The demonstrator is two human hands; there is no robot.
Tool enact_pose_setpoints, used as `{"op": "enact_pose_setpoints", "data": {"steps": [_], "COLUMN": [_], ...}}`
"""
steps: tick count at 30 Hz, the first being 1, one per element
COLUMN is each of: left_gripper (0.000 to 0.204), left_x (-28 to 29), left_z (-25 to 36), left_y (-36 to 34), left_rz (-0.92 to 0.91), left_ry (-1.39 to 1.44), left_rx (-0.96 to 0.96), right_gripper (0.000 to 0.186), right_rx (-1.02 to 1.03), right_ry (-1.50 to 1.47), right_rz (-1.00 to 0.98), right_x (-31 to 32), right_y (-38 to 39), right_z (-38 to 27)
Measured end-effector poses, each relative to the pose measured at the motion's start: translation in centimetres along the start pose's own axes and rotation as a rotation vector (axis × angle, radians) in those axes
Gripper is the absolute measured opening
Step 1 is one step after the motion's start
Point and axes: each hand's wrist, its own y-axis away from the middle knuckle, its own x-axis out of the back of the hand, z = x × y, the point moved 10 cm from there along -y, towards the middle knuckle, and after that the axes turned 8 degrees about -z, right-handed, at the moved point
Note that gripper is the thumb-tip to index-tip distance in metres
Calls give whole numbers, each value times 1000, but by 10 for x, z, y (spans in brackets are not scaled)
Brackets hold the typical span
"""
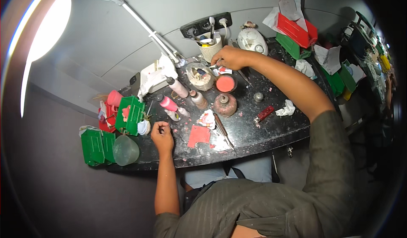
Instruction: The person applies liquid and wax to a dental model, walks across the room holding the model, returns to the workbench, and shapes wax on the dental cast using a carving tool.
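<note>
My right hand reaches to the back of the black worktop, fingers pinched together beside a white holder cup with tools standing in it. Whatever those fingers grip is too small to make out; a white scrap with red bits lies just under them. Close by stand a clear bowl of pale debris and a jar with a pink-red top. My left hand rests near the front left edge, its fingers curled; what they hold, if anything, is hidden. Right of it lie a pink wax sheet and a slim carving tool.
Several bottles and a glass spirit burner stand mid-table. Green boxes and a translucent cup sit at the left. A red lighter-like object and crumpled tissue lie right. A lamp arm rises behind.
</note>
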Motion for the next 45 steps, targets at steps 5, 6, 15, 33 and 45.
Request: {"op": "enact_pose_setpoints", "data": {"steps": [5,6,15,33,45], "left_gripper": [9,9,10,15,20], "left_x": [2,3,2,3,10], "left_z": [0,-1,7,0,77], "left_y": [5,5,4,3,-74], "left_rz": [27,36,39,55,52], "left_ry": [22,34,-18,32,102], "left_rx": [43,51,26,29,-232], "right_gripper": [30,31,12,16,18], "right_rx": [-22,-88,14,69,153], "right_ry": [82,109,222,268,299], "right_rz": [-162,-227,-112,31,-288], "right_x": [-41,-50,-51,96,24], "right_y": [-41,-46,-72,-8,-112], "right_z": [20,25,34,-116,-185]}}
